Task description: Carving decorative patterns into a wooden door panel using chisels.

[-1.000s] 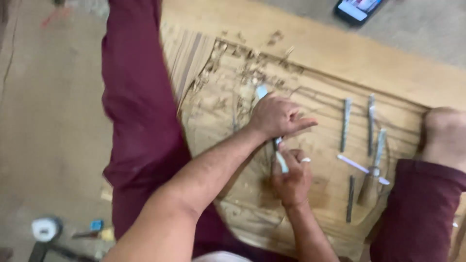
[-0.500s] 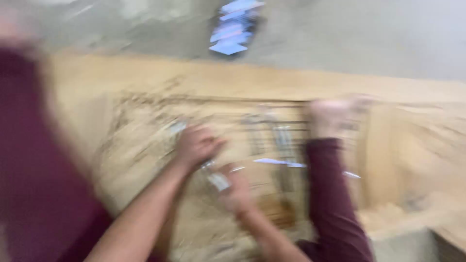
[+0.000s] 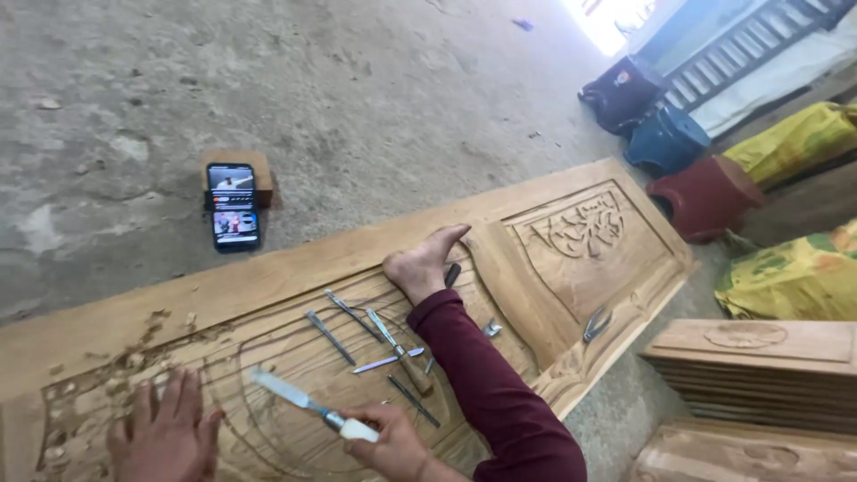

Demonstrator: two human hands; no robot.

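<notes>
beyond the carved door panel (image 3: 268,286), a dark smartphone (image 3: 235,206) leans on a small wood block (image 3: 257,170); yellow sacks (image 3: 790,277) lie at right. left hand (image 3: 165,433) rests flat, fingers spread, on the carving among chips. right hand (image 3: 393,444) grips a wide chisel (image 3: 295,402), blade lying on the panel near loose chisels (image 3: 375,344).

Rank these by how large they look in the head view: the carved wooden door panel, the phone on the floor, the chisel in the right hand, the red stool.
1. Carved wooden door panel
2. Red stool
3. Chisel in the right hand and phone: similar; the chisel is nearer the camera, so unranked.
</notes>
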